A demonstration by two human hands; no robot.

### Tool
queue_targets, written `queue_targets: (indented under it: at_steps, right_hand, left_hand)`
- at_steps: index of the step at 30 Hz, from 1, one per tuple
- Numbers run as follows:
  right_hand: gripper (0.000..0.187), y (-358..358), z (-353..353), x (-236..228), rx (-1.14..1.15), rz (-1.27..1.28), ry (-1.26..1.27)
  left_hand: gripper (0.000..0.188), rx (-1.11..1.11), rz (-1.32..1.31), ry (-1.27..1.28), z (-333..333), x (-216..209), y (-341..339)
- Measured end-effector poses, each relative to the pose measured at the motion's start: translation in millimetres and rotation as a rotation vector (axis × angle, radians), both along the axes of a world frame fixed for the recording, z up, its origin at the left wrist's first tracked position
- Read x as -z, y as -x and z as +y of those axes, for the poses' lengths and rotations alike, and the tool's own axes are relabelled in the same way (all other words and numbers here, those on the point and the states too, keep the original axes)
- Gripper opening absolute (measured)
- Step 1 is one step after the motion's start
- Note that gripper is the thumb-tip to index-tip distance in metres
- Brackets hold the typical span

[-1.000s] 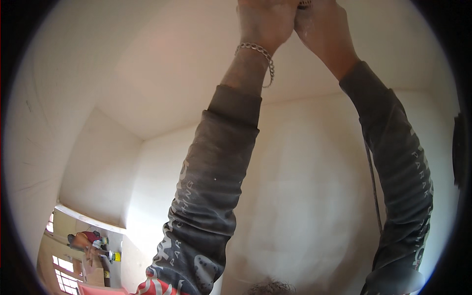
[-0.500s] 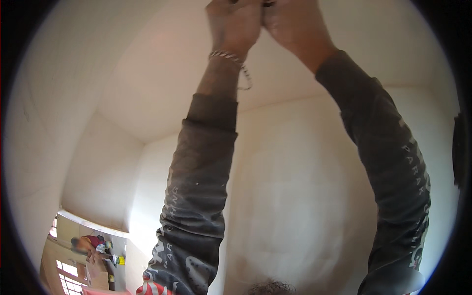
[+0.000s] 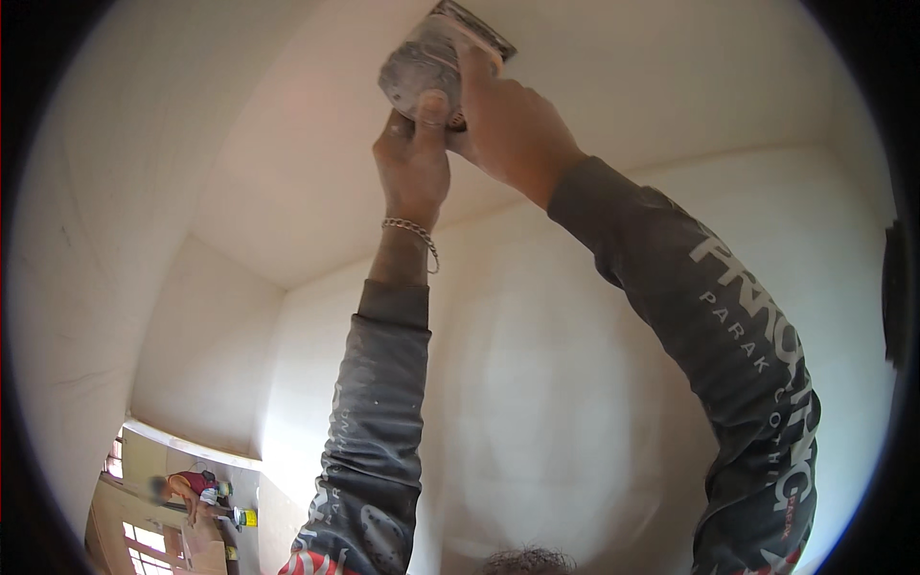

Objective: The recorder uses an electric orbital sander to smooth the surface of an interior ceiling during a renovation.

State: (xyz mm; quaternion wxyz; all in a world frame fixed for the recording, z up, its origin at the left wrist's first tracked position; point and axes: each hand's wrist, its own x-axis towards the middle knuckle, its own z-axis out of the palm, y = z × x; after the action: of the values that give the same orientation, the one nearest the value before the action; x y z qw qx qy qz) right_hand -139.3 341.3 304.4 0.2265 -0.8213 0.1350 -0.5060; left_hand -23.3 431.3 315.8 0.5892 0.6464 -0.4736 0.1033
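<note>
A: Change vs. prev. view?
B: L hand [image 3: 414, 168] and R hand [image 3: 517, 125] came lower and left; the dusty power tool [image 3: 418, 77], prev. mostly cut off, showed just above the L thumb [image 3: 432, 107].
A: Finger status?
B: Both hands gripped its body (R fingers [image 3: 474, 65] partly hidden). Its flat plate [image 3: 479, 29] sat beyond them, near the ceiling [image 3: 632, 86]; contact unclear. Work pos. apparently shifted L; grip became checkable.

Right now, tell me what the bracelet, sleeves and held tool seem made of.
Bracelet: likely metal, silvery and shiny, with chain links.
Sleeves: apparently fabric, matte, bunching in soft wrinkles.
Tool: perhaps hard plastic, dull grey, by its rounded body; pale smears leave it open.
</note>
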Motion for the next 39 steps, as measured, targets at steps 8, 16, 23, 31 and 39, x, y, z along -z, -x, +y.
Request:
queue_targets:
  at_steps: [8,16,23,31,39]
  right_hand:
    - [0.084,30.8,-33.5,42.0,0.402,-0.269,0.133]
    - [0.082,112.1,-111.6,22.6,0.552,-0.433,0.214]
    - [0.093,191.2,-171.3,7.7,0.655,-0.382,0.352]
    - [0.099,255.2,-262.6,1.8,0.632,-0.673,0.228]
    - [0.105,268.4,-253.1,11.5,0.533,-0.896,-0.161]
  left_hand:
    - [0.053,0.301,-0.015,-0.088,-39.7,10.5,54.2]
    - [0.076,0.29,-0.255,-0.431,-123.8,-23.6,141.5]
    - [0.072,-0.207,-1.202,0.025,-166.6,-5.9,86.3]
    - [0.088,-0.707,-1.426,-0.124,-128.6,-66.6,-6.2]
    - [0.092,-0.699,-1.516,-0.032,-198.0,-71.4,71.4]
